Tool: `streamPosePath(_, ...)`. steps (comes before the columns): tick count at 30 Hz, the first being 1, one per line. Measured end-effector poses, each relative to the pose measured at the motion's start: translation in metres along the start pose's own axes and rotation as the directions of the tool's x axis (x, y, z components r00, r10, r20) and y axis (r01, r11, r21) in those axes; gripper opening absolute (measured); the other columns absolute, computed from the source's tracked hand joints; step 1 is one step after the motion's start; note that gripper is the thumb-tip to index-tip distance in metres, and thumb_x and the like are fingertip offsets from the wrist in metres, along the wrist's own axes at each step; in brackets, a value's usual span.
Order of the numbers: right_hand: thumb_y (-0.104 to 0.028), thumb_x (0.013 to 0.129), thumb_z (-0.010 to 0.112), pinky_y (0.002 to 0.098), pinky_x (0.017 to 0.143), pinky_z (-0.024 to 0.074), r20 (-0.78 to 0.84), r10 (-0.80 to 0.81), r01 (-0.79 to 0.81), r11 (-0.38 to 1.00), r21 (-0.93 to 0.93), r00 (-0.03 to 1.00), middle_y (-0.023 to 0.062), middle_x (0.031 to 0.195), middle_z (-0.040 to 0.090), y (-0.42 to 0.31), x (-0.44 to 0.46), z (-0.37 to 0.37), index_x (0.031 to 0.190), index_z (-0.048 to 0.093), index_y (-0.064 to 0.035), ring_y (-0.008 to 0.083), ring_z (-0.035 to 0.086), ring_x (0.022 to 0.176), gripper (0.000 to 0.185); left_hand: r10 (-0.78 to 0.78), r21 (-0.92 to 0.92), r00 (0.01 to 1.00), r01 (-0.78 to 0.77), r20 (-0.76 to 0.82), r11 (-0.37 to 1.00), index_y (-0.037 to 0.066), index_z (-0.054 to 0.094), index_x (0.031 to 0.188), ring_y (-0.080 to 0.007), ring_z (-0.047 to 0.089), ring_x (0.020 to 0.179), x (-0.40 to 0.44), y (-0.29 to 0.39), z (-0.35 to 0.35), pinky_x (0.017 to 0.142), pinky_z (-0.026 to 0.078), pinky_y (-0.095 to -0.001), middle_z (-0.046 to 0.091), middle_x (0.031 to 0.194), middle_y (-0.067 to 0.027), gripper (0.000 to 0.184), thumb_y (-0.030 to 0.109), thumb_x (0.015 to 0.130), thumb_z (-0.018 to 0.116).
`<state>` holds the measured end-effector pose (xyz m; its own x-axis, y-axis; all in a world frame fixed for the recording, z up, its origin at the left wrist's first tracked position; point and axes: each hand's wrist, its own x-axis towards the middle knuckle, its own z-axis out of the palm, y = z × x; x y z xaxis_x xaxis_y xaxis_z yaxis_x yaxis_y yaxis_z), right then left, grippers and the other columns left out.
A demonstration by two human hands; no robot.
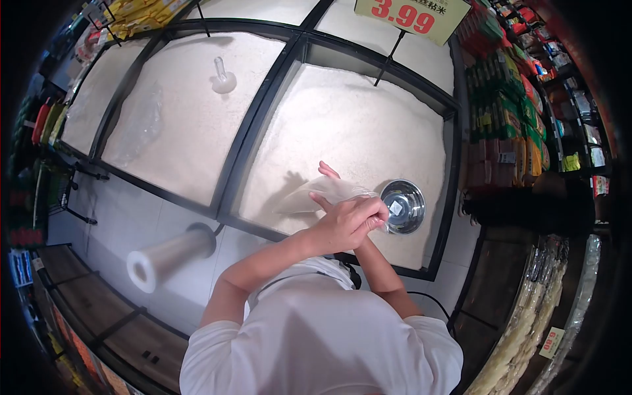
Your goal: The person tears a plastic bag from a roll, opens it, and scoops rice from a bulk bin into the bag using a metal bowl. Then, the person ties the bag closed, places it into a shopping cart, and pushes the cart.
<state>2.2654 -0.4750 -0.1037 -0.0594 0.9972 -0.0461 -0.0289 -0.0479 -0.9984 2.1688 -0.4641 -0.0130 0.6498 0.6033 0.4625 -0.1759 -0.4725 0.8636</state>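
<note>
My forearms cross in front of my body. My left hand (359, 217) is on top, its fingers pinched on the right end of a thin clear plastic bag (299, 197). Beneath it, my right hand (324, 184) reaches up and to the left, thumb and fingers apart against the bag; its palm is hidden by the film and my left hand. Just right of my left hand, a shiny metal bowl (407, 207) rests on the white rice (355, 125), with a small white patch visible inside.
Black-framed bins hold more pale grain, with a clear scoop (222, 79) in the left one. A price sign (415, 14) stands behind. A plastic roll (164, 257) is at lower left; shelves (507, 118) of packets stand right.
</note>
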Motion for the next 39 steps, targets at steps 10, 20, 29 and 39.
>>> streamPosePath(10, -0.029, 0.097, 0.055, 0.0334, 0.09, 0.0444, -0.426, 0.126, 0.018, 0.948, 0.318, 0.896, 0.0082, 0.086, 0.06, 0.053, 0.015, -0.025, 0.094, 0.059, -0.0002, 0.019, 0.059, 0.091, 0.029, -0.264, 0.267, 0.913, 0.351, -0.312, 0.897, 0.0, 0.019, 0.148, -0.0374, 0.033, 0.138, -0.072, -0.076, -0.033, 0.113, 0.025, -0.0479, 0.022, 0.151, -0.0268, 0.091, 0.016, 0.078, 0.073)
streamPosePath(20, -0.015, 0.081, 0.064, 0.0393, 0.081, 0.0477, 0.014, -0.101, 0.1, 0.95, -0.296, 0.995, 0.0138, 0.092, 0.062, 0.03, -0.02, 0.034, 0.1, 0.061, -0.003, 0.0286, 0.06, 0.091, 0.022, -0.6, 0.343, 0.772, 0.633, -0.209, 0.695, 0.013, 0.023, 0.151, -0.0385, 0.033, 0.137, -0.085, -0.093, 0.017, 0.111, 0.027, -0.0506, 0.039, 0.144, -0.0241, 0.093, 0.034, 0.077, 0.075)
streamPosePath(29, -0.03, 0.091, 0.065, 0.0334, 0.076, 0.049, -0.043, 0.209, -0.179, 0.913, 0.366, 0.977, 0.0029, 0.076, 0.054, 0.012, 0.004, -0.004, 0.095, 0.055, -0.006, 0.0167, 0.055, 0.072, 0.027, -0.644, -0.716, 0.765, 0.447, -0.005, 0.536, 0.006, 0.058, 0.116, -0.0164, 0.052, 0.115, -0.111, -0.161, 0.022, 0.099, 0.043, -0.0334, 0.056, 0.122, -0.0026, 0.027, 0.005, 0.09, 0.053)
streamPosePath(39, -0.039, 0.094, 0.059, 0.0252, 0.055, 0.0405, -0.16, 0.378, -0.21, 0.765, 0.609, 0.912, -0.0003, 0.069, 0.052, 0.08, 0.026, -0.055, 0.089, 0.054, -0.0116, 0.0087, 0.047, 0.063, 0.028, -0.779, -0.744, 0.599, 0.603, 0.184, 0.288, 0.003, 0.056, 0.098, -0.0215, 0.061, 0.09, -0.079, -0.131, -0.014, 0.089, 0.041, -0.0314, 0.051, 0.068, -0.0041, 0.019, 0.017, 0.087, 0.058)
